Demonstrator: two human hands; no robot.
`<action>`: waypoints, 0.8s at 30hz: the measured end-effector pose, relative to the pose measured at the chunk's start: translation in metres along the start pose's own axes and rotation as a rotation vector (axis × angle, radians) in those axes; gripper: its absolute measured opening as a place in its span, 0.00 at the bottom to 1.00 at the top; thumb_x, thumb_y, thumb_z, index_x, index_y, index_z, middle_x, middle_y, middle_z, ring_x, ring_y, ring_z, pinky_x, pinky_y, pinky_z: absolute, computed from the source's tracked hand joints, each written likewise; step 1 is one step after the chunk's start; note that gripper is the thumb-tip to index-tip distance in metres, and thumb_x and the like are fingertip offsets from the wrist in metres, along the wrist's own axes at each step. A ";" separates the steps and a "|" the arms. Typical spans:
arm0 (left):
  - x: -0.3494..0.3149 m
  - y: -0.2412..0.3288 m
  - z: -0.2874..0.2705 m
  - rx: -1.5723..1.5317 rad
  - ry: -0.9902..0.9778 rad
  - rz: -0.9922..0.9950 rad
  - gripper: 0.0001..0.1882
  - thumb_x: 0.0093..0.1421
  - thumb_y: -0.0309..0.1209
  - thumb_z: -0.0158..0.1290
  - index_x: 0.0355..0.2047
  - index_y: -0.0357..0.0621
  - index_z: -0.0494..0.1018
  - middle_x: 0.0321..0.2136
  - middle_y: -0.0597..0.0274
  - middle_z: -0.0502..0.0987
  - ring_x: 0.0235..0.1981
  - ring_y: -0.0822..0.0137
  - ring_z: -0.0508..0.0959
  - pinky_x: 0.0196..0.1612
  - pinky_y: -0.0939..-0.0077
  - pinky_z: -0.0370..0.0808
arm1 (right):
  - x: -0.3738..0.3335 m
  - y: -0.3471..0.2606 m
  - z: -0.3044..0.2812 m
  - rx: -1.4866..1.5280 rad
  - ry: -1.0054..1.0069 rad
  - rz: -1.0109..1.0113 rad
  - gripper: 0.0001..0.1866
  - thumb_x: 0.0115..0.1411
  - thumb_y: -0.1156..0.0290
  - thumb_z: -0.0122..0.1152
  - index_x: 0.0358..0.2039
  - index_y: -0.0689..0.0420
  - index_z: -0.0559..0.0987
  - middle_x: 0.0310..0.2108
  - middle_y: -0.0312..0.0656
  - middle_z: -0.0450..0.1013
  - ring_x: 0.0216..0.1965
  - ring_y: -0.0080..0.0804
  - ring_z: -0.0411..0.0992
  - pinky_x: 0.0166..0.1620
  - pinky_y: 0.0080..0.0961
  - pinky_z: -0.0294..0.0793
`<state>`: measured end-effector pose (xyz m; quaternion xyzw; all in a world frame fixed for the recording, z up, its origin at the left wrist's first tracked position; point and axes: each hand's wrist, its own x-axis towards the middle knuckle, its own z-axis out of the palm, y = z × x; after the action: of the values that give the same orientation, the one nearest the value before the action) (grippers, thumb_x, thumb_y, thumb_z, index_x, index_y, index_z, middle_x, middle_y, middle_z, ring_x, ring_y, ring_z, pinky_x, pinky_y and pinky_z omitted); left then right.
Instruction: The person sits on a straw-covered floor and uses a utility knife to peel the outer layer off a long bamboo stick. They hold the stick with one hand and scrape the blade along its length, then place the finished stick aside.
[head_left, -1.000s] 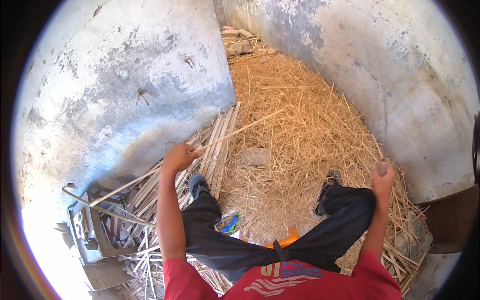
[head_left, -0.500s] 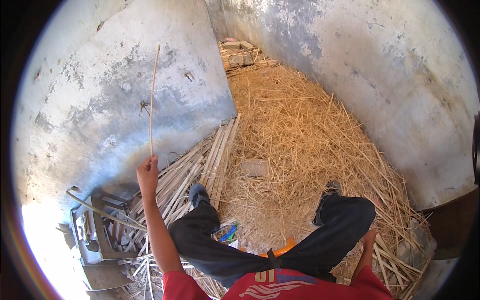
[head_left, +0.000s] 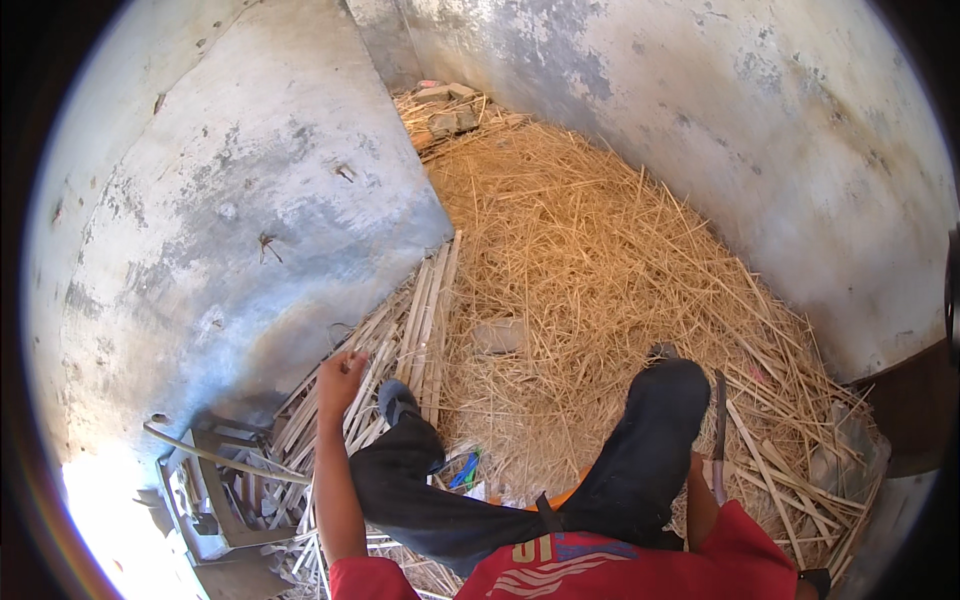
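My left hand (head_left: 341, 380) is raised over the pale split strips (head_left: 425, 320) at the left, its fingers loosely curled and apart. No stick shows in it. Low on the right, beside my bent knee, my right hand (head_left: 697, 472) is partly hidden. Against it stands a long knife-like tool (head_left: 720, 420), nearly upright, dark along its upper part and paler below. The right fingers seem closed on it, though their grip is not fully visible.
Straw (head_left: 570, 230) covers the floor, with a brick (head_left: 499, 336) in it. A wooden frame (head_left: 215, 490) with a curved stick (head_left: 225, 455) across it stands at left. More strips (head_left: 790, 490) lie at right. Worn walls (head_left: 250, 180) rise on both sides.
The thin stick has gone from my left hand, which is now lower and farther right. My right hand has moved left toward the knee, and the knife-like tool has come into view.
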<state>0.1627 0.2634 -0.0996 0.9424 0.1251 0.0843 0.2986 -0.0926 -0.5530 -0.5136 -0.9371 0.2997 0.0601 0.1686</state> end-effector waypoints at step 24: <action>-0.007 -0.045 -0.019 -0.053 -0.261 -0.199 0.18 0.61 0.40 0.52 0.24 0.38 0.76 0.13 0.64 0.71 0.18 0.74 0.69 0.23 0.74 0.66 | -0.032 -0.147 -0.040 -0.038 -0.279 0.384 0.42 0.44 0.55 0.70 0.53 0.67 0.65 0.54 0.62 0.64 0.56 0.55 0.65 0.53 0.41 0.70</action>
<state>0.1432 0.3071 -0.1107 0.9201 0.1755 -0.0655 0.3439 -0.0324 -0.4379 -0.4288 -0.8486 0.4449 0.2257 0.1761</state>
